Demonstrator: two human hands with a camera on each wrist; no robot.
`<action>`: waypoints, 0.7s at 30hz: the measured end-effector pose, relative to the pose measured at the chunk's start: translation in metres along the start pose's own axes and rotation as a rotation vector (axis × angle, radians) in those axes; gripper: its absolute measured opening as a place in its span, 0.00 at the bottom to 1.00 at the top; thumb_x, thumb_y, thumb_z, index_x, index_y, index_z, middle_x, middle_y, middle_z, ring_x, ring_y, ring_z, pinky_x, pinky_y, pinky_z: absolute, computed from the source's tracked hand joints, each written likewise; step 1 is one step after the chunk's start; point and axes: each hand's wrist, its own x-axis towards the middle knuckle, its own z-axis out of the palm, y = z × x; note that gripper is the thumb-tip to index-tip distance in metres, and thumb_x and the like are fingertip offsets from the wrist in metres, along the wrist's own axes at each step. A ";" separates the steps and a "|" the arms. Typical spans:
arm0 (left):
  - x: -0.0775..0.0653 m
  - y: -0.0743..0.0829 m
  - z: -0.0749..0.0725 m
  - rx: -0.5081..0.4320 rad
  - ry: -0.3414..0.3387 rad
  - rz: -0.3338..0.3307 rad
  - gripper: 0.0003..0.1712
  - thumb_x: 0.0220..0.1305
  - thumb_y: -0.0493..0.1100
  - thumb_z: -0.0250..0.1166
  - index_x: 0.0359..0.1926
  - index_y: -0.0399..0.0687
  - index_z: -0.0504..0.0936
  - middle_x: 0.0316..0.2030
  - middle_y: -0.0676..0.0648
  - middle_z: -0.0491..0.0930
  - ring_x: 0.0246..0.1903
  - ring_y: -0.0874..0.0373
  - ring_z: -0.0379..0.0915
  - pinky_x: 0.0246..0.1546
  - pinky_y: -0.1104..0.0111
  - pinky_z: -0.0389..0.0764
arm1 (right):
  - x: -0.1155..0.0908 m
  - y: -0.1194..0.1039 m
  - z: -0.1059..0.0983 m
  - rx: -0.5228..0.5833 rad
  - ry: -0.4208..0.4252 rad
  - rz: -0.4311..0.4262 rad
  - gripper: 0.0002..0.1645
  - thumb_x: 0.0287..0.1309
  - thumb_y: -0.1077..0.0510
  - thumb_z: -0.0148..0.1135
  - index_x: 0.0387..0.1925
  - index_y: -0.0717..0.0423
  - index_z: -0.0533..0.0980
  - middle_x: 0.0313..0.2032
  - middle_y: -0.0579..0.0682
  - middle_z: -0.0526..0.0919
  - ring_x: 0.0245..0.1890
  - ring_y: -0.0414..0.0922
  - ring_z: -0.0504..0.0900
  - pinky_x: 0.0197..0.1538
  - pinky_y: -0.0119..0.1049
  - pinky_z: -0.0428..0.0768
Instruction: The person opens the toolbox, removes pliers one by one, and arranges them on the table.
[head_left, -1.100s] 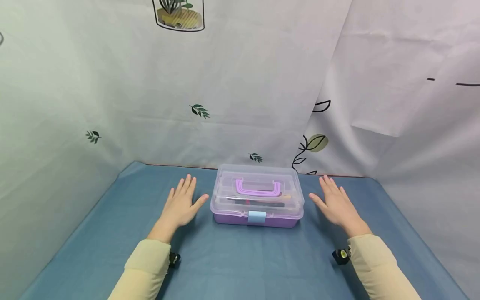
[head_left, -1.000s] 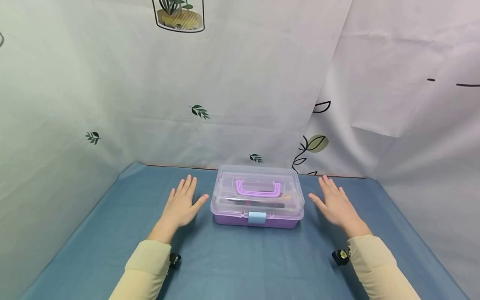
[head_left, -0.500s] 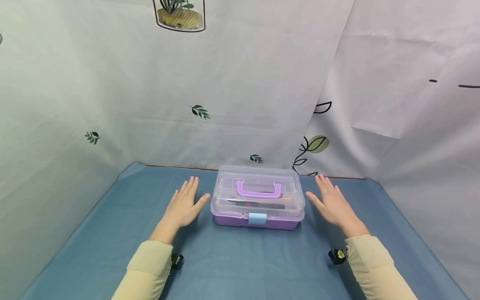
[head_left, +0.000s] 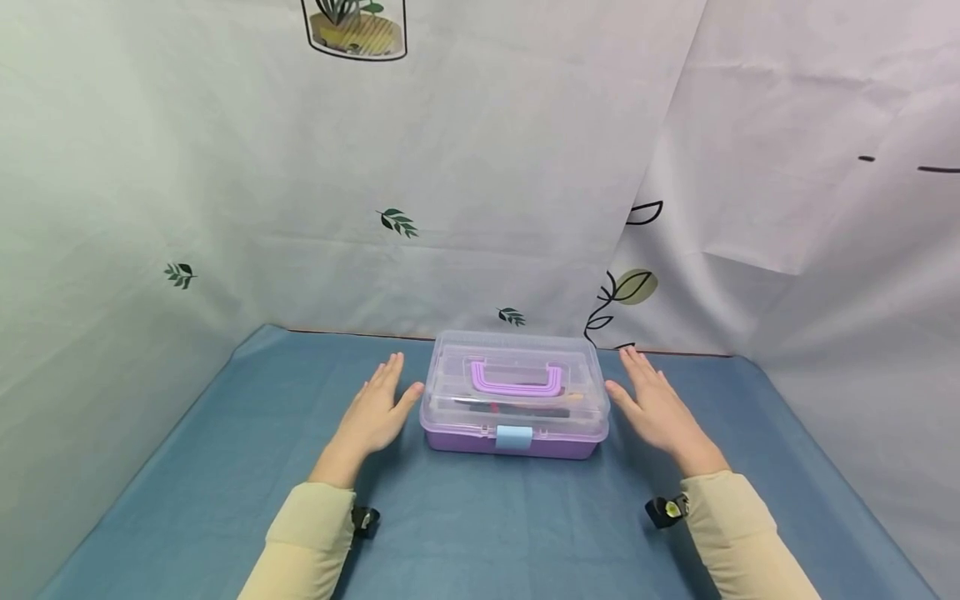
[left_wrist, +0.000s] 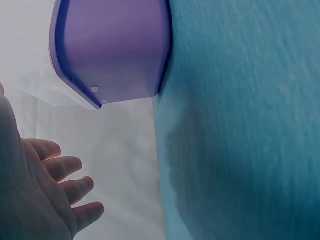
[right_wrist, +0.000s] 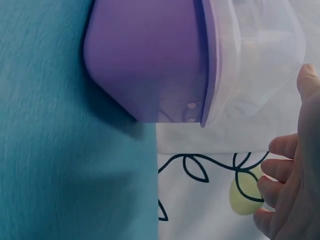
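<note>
A plastic storage box (head_left: 450, 442) sits on the blue cloth, with a purple base and a clear lid that is down. On top lies a purple carry handle (head_left: 517, 387), and a light blue latch (head_left: 513, 437) is at the front. Through the lid show some long dark items and a tan one, too blurred to name. My left hand (head_left: 375, 417) hovers beside the box's left end, fingers straight, thumb near the lid. My right hand (head_left: 658, 415) mirrors it at the right end. In both wrist views the hands stand apart from the box and hold nothing.
Blue cloth (head_left: 480, 533) covers the table. Pale hanging fabric (head_left: 480, 167) with leaf prints encloses the back and both sides, close behind the box. A small black device (head_left: 366, 522) is worn at the left wrist, another black device (head_left: 666, 511) at the right.
Both hands have drifted inward toward the ends of the box, the left to the right and the right to the left. The box stays in place with its lid down.
</note>
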 end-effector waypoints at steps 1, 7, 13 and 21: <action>0.000 0.000 0.001 -0.009 0.001 0.000 0.45 0.68 0.67 0.38 0.74 0.43 0.45 0.73 0.40 0.47 0.72 0.40 0.43 0.68 0.41 0.50 | 0.000 0.000 0.000 0.005 0.000 0.002 0.47 0.66 0.34 0.38 0.73 0.60 0.45 0.73 0.63 0.45 0.73 0.60 0.42 0.71 0.63 0.44; 0.001 0.001 0.005 -0.056 0.013 -0.009 0.43 0.69 0.66 0.37 0.74 0.45 0.46 0.73 0.41 0.48 0.72 0.40 0.43 0.67 0.39 0.51 | 0.001 -0.003 -0.003 0.052 0.010 -0.015 0.45 0.67 0.36 0.40 0.74 0.57 0.44 0.74 0.61 0.44 0.73 0.59 0.42 0.71 0.62 0.45; 0.000 0.003 0.011 -0.124 0.031 -0.009 0.41 0.70 0.64 0.38 0.74 0.44 0.48 0.73 0.40 0.50 0.71 0.38 0.45 0.68 0.42 0.52 | -0.001 -0.006 -0.002 0.115 0.026 -0.006 0.44 0.67 0.36 0.42 0.74 0.51 0.44 0.74 0.59 0.43 0.73 0.61 0.44 0.68 0.67 0.49; -0.001 0.007 0.016 -0.241 0.065 0.011 0.38 0.71 0.59 0.43 0.73 0.42 0.52 0.71 0.38 0.54 0.70 0.40 0.49 0.69 0.45 0.53 | -0.004 -0.007 0.006 0.187 0.087 -0.023 0.42 0.67 0.39 0.43 0.74 0.50 0.45 0.74 0.57 0.45 0.72 0.60 0.47 0.68 0.66 0.51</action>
